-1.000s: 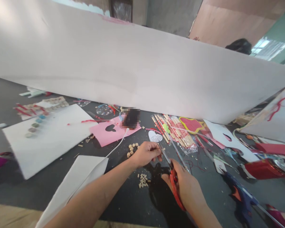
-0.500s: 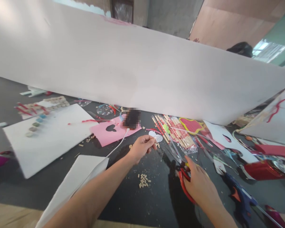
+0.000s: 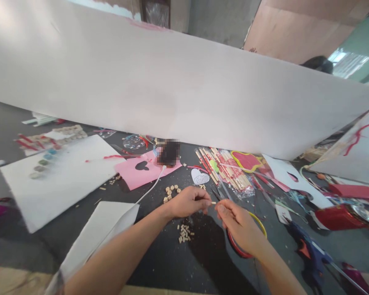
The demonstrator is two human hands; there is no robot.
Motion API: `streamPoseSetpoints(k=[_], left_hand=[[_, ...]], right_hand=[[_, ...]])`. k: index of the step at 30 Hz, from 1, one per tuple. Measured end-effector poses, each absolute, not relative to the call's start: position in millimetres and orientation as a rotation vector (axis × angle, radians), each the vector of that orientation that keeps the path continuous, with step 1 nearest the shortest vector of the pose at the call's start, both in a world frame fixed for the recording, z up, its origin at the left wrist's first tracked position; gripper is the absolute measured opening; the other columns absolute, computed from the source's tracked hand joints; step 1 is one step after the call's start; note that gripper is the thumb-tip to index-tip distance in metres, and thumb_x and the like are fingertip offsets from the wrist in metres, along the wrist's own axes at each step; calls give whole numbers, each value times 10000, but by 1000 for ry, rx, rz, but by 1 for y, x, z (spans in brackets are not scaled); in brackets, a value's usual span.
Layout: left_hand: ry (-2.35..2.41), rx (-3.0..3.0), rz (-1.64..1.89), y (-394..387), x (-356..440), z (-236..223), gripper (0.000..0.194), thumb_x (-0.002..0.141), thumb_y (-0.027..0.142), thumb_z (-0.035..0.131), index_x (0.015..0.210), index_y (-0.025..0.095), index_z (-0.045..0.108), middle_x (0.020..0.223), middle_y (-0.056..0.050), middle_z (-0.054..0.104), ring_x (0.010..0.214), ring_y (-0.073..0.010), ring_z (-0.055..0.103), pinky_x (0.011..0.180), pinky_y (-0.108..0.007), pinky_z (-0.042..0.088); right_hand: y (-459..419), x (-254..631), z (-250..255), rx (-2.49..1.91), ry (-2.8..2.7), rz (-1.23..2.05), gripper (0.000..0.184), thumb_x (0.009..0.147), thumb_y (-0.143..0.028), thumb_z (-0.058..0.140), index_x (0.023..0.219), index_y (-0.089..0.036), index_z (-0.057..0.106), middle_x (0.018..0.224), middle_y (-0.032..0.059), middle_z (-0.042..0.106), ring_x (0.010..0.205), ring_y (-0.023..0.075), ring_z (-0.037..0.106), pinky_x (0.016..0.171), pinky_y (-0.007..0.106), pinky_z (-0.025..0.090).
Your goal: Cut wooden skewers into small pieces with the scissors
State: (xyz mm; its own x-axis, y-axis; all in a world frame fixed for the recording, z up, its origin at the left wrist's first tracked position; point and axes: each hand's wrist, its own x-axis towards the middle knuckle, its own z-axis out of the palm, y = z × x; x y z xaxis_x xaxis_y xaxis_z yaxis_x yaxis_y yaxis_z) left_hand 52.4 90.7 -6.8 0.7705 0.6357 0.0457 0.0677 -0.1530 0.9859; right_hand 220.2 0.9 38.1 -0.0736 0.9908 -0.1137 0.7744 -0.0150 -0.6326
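Observation:
My left hand (image 3: 192,201) is closed in a pinch on a short piece of wooden stick (image 3: 213,203). At the piece's other end, the fingertips of my right hand (image 3: 238,223) are also pinched together. Scissors with red and yellow handles (image 3: 262,223) lie on the table, partly hidden under my right hand, their blades pointing away from me. Just beyond my left hand, a white paper heart (image 3: 199,177) with drawn lines lies flat. Small cut stick pieces (image 3: 185,233) form a loose pile nearer to me, and another cluster of pieces (image 3: 171,191) sits behind my left wrist.
Wrapped sticks with red bands (image 3: 232,170) lie beyond my hands. To the right are a glue gun (image 3: 310,250) and a red can (image 3: 341,217). Pink paper (image 3: 132,174) and a white board with paint dabs (image 3: 70,176) lie left. A tall white panel (image 3: 184,90) stands behind.
My right hand has let go of the scissors and moved left to meet my left hand. My left hand has come off the paper heart and now pinches a stick piece.

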Motion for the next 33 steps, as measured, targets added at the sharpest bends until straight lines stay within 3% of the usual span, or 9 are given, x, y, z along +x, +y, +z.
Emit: streamPoseSetpoints(k=[11, 19, 33], left_hand=[[533, 1736, 362, 90, 50, -6, 128, 765, 192, 512, 769, 133, 626, 569, 20, 597, 541, -77, 497, 525, -150, 354], [449, 1601, 321, 91, 48, -6, 239, 795, 347, 529, 771, 128, 622, 594, -4, 608, 513, -74, 462, 503, -160, 359], [423, 1494, 414, 86, 52, -11, 311, 775, 414, 560, 713, 114, 611, 577, -18, 582, 502, -72, 435, 491, -170, 334]], right_hand=[[4, 212, 14, -1679, -1754, 998, 340, 904, -405, 347, 652, -188, 422, 580, -57, 393, 551, 90, 376, 504, 213, 285], [2, 213, -3, -1480, -1563, 1184, 339, 902, -419, 349, 675, -184, 442, 585, -56, 359, 523, 82, 330, 478, 212, 276], [-2, 211, -8, -1356, -1414, 1267, 329, 896, -431, 364, 703, -181, 456, 614, -44, 366, 525, 80, 318, 468, 209, 272]])
